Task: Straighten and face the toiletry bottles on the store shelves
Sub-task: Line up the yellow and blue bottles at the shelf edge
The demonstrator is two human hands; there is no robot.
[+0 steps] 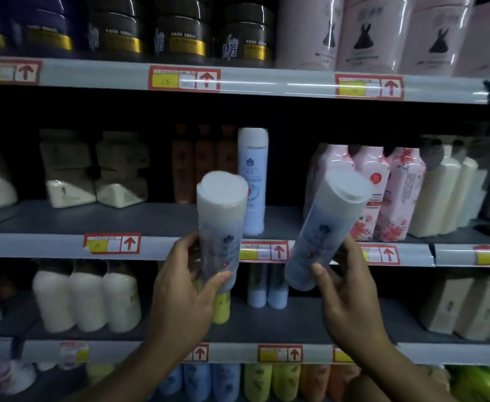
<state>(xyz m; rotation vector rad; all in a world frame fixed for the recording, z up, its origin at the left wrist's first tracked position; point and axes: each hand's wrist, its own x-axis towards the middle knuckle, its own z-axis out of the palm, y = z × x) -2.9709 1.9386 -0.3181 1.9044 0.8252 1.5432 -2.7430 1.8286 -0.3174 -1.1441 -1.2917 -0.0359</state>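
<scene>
Two pale blue bottles, left bottle (220,227) and right bottle (322,230), are being held off the middle shelf (63,219), left hand (180,288) and right hand (351,297) fingers clamped round their bases; each is wanting standing upright beside the standing bottle (252,181), label outward

Store shelving fills my whole view. Three grey metal tiers in front of me: top shelf (252,82), middle shelf (165,219), lower shelf (296,320). Each has a pale front strip under glossy clear plastic that catches glare. Red-bordered price tags (184,78) with a yellow patch and a red up-arrow sit along the strips; one on the top strip reads 15 in handwriting, the others are too blurred to read. A dark divider (488,91) breaks the top strip at my far right. The back panel (290,134) is dark, nearly black. The light is dim and bluish, brighter near the top, and the edges of my view are soft.
</scene>
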